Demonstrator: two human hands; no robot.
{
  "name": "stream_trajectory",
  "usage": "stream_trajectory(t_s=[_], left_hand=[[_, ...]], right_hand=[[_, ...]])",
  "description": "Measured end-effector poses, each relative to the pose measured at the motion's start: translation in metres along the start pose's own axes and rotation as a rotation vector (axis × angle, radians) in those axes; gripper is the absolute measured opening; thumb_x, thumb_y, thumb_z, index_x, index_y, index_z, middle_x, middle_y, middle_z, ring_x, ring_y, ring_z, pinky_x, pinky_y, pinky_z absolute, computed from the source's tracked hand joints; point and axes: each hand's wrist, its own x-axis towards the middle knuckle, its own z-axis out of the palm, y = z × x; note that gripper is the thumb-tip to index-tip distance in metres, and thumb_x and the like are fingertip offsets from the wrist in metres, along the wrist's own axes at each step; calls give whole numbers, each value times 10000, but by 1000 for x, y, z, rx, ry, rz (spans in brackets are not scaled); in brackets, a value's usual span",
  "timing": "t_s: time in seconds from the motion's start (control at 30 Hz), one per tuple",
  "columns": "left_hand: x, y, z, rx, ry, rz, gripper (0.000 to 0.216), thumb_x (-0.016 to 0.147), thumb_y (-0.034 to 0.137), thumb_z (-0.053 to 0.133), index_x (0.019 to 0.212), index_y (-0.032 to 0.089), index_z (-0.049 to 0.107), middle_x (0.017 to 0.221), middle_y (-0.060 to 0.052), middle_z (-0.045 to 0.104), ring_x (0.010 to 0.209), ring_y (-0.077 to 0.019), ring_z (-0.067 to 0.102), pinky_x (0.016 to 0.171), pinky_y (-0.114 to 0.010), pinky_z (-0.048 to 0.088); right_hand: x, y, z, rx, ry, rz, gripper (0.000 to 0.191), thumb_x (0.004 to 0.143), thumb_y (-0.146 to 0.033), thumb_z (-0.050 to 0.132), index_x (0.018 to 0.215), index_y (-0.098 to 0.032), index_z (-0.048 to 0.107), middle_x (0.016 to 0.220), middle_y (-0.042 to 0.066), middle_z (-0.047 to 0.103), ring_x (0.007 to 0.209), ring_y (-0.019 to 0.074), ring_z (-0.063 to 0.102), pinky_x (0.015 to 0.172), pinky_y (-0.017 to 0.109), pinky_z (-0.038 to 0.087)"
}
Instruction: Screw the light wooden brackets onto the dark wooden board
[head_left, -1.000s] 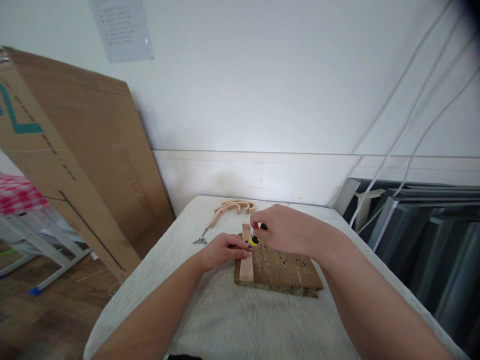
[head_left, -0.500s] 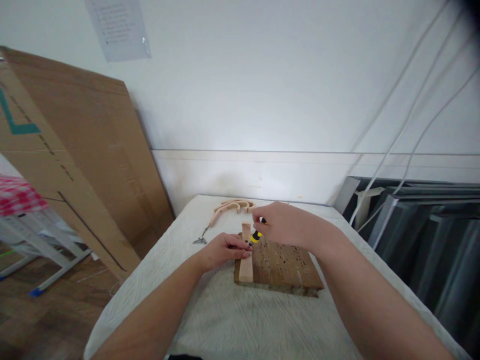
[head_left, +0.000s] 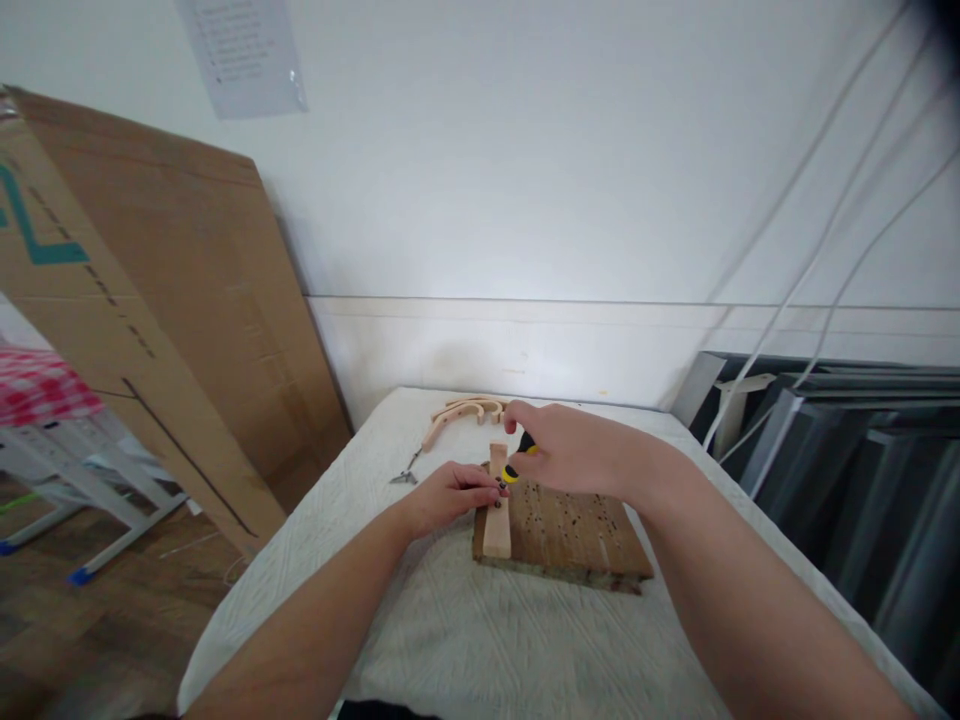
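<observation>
A pale wooden strip (head_left: 496,535) lies along the left side of a brown board (head_left: 574,530) marked with many small holes. My left hand (head_left: 448,500) rests at the strip, its thumb and fingers closed together by a small dark metal piece (head_left: 498,503). What they pinch is too small to make out. My right hand (head_left: 570,445) is wrapped round a yellow and black screwdriver (head_left: 511,473), which tilts down to the left. Its tip is near my left fingertips, over the strip; exact contact is unclear.
Curved pale wooden pieces (head_left: 469,410) lie at the back of the cloth-covered table (head_left: 442,620), with a metal clip (head_left: 405,477) attached. A large cardboard box (head_left: 195,290) stands left, dark metal panels (head_left: 862,450) right. White cables (head_left: 825,225) hang on the right.
My right fingers have shifted on the screwdriver handle, and it has turned slightly. My left fingers have drawn back a little, leaving the small dark piece more visible. The view has moved slightly.
</observation>
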Motion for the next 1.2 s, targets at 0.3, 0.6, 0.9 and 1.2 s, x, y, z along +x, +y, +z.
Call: stream_trajectory(t_s=[0.3, 0.6, 0.9, 1.2], left_hand=[[-1, -2, -4, 93, -8, -23, 244, 715, 303, 709, 887, 132, 730, 624, 23, 544, 593, -81, 428, 572, -210, 324], [-5, -10, -7, 260, -1, 20, 348, 673, 96, 572, 991, 129, 710, 607, 45, 425, 567, -73, 365, 527, -203, 260], [-10, 1, 0, 500, 22, 61, 360, 636, 148, 635, 989, 116, 697, 593, 67, 364, 542, -65, 303, 514, -214, 232], [-9, -2, -2, 485, 24, 58, 354, 655, 158, 615, 992, 110, 711, 588, 56, 380, 557, -75, 335, 531, -211, 256]], right_hand=[[1, 1, -7, 55, -37, -107, 170, 830, -248, 459, 777, -189, 609, 717, 24, 635, 571, 114, 466, 534, 262, 291], [1, -3, -7, -12, -24, -100, 204, 858, -243, 424, 772, -175, 598, 677, 24, 616, 542, 107, 452, 520, 274, 246], [7, -2, 0, -5, 17, -112, 272, 888, -342, 426, 758, -177, 598, 696, 36, 626, 579, 121, 474, 532, 268, 261], [14, -4, 9, 205, 103, -155, 429, 970, -411, 281, 1070, -178, 628, 1081, 98, 661, 969, 194, 581, 833, 308, 392]])
